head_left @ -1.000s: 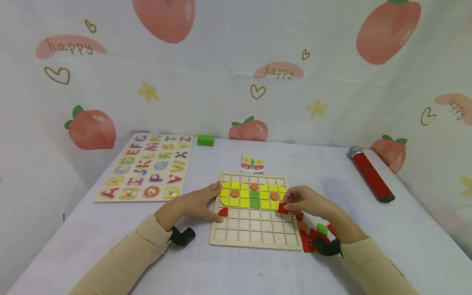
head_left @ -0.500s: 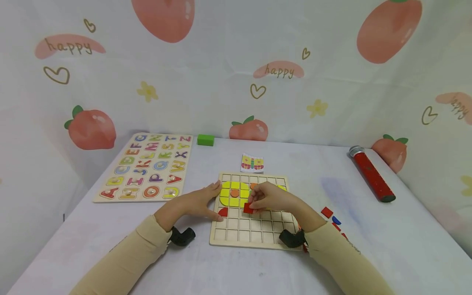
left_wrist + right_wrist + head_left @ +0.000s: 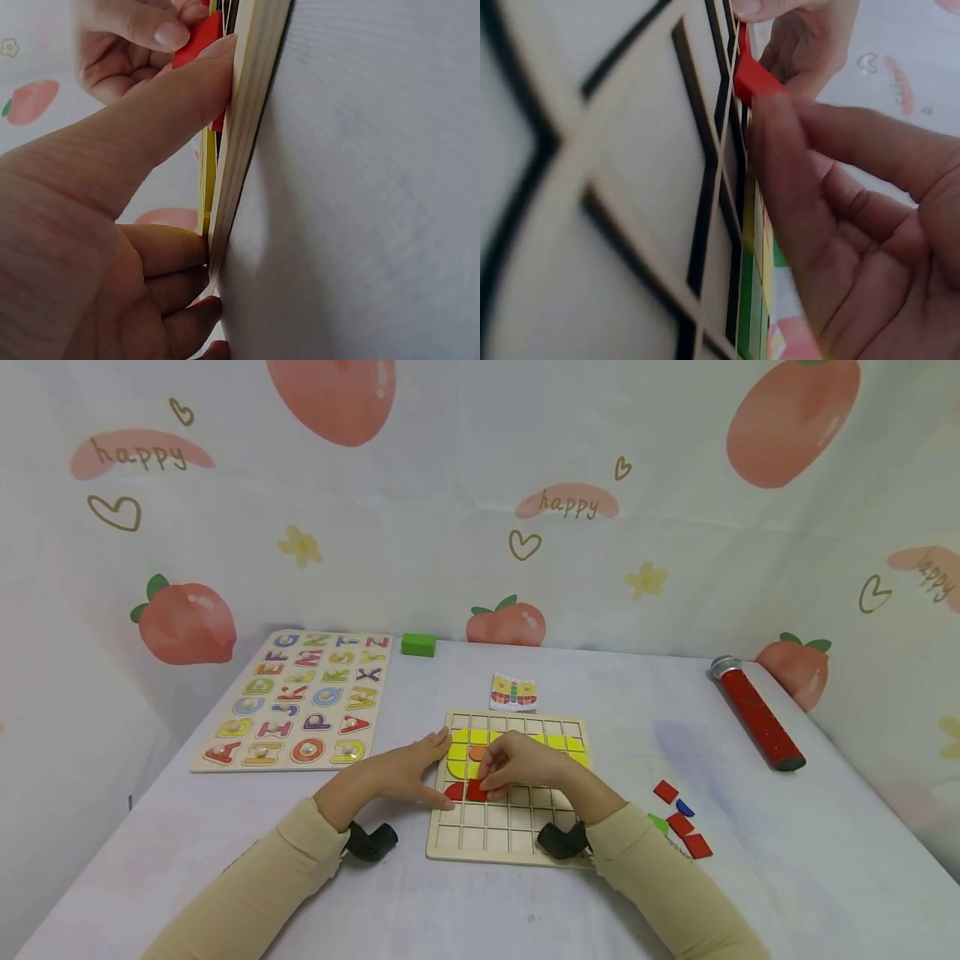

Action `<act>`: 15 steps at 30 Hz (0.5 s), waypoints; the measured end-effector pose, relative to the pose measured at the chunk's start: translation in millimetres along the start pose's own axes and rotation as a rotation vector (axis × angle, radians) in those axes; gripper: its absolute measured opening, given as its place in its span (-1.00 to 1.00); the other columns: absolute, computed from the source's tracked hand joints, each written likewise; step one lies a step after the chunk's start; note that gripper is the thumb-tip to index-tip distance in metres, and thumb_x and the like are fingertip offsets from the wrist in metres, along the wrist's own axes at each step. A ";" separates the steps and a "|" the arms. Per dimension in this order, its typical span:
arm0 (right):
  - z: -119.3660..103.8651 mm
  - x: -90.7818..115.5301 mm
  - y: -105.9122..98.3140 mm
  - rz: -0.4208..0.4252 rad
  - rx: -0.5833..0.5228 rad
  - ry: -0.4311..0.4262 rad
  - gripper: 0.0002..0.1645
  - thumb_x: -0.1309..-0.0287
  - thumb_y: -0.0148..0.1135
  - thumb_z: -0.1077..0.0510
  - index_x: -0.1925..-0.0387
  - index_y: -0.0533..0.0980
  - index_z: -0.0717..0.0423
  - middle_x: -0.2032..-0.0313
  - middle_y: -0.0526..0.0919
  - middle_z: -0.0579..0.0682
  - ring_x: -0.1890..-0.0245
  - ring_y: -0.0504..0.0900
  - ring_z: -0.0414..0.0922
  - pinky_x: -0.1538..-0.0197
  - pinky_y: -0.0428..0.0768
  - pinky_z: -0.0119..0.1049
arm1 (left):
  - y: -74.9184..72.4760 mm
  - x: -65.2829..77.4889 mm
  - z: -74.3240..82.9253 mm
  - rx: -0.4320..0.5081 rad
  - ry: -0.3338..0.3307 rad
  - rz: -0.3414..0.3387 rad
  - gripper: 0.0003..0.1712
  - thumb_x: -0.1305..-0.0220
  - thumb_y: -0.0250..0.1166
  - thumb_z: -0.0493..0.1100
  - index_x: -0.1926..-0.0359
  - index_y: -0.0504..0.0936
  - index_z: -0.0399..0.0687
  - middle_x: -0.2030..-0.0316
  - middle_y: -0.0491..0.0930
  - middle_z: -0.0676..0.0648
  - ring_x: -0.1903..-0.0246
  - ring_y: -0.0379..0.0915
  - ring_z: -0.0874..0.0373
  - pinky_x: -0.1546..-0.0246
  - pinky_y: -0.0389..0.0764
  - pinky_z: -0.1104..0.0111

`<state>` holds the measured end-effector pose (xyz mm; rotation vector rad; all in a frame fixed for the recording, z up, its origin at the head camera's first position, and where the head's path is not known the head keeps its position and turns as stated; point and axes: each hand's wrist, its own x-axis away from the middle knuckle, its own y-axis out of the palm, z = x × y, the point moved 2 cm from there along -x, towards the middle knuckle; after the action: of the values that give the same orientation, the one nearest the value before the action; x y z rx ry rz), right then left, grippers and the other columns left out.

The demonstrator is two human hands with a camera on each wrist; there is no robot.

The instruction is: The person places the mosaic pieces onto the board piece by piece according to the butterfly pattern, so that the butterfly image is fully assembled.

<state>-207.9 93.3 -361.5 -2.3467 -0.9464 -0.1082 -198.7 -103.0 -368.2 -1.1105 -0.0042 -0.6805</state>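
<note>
My right hand [image 3: 528,767] pinches a red square tile [image 3: 475,790] between thumb and finger. It holds the tile low over the wooden grid board [image 3: 495,858], right beside a red rounded-corner tile [image 3: 453,791] in the leftmost column. The right wrist view shows the red tile [image 3: 756,79] tilted at my fingertips. My left hand [image 3: 401,771] rests against the board's left edge, fingers extended, with its thumb [image 3: 165,109] on the rim in the left wrist view. Yellow tiles [image 3: 459,752] fill the upper rows; the right hand hides part of them.
Loose red tiles [image 3: 697,846], a blue half-round [image 3: 685,807] and a green piece [image 3: 658,823] lie right of the board. Behind it is a butterfly pattern card [image 3: 513,692]. An alphabet board [image 3: 300,697], green block [image 3: 418,645] and red microphone [image 3: 757,714] stand farther off.
My right hand has carried the red square tile leftward across the board, from its right side to beside the red rounded-corner tile. My left hand has stayed at the left edge.
</note>
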 end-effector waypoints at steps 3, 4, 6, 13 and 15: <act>-1.4 0.0 1.9 0.032 0.068 -0.029 -0.92 -0.01 0.35 0.25 0.43 0.61 0.21 0.56 0.58 -0.10 0.61 0.52 -0.26 0.43 0.58 -0.46 | -0.2 0.2 0.1 0.001 0.002 0.003 0.23 0.09 0.40 0.28 -0.45 -0.07 -0.04 -0.48 -0.21 0.00 -0.47 -0.27 0.06 -0.43 -0.01 0.13; -2.1 0.3 2.5 0.043 0.092 -0.044 -0.91 -0.01 0.35 0.24 0.44 0.61 0.20 0.57 0.57 -0.11 0.62 0.49 -0.26 0.45 0.55 -0.46 | -0.6 0.3 0.4 -0.001 0.003 0.003 0.23 0.09 0.40 0.28 -0.45 -0.07 -0.04 -0.48 -0.22 0.00 -0.47 -0.28 0.07 -0.43 -0.02 0.13; -3.0 0.4 3.5 0.059 0.124 -0.073 -0.91 -0.01 0.36 0.23 0.45 0.62 0.20 0.57 0.58 -0.10 0.63 0.48 -0.27 0.47 0.53 -0.49 | -0.9 0.4 0.6 -0.003 0.008 0.005 0.23 0.08 0.39 0.28 -0.45 -0.07 -0.05 -0.48 -0.22 -0.01 -0.47 -0.28 0.07 -0.44 -0.03 0.14; -5.3 1.4 6.0 0.072 0.134 -0.087 -0.94 -0.02 0.33 0.28 0.45 0.62 0.23 0.55 0.59 -0.06 0.63 0.47 -0.27 0.48 0.53 -0.49 | -1.1 -0.1 0.6 0.008 0.023 0.002 0.22 0.07 0.39 0.27 -0.45 -0.07 -0.10 -0.48 -0.22 -0.05 -0.46 -0.28 0.02 -0.43 -0.03 0.11; -5.1 1.6 6.2 0.068 0.138 -0.081 -0.94 -0.03 0.33 0.27 0.44 0.62 0.23 0.55 0.60 -0.06 0.63 0.48 -0.27 0.48 0.54 -0.49 | -0.4 -0.5 0.2 0.009 0.022 0.001 0.22 0.07 0.39 0.27 -0.45 -0.07 -0.09 -0.48 -0.22 -0.05 -0.46 -0.28 0.02 -0.43 -0.03 0.11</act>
<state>-201.9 87.9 -360.0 -2.2668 -0.8819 0.0773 -199.3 -102.8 -368.0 -1.0945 0.0122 -0.6907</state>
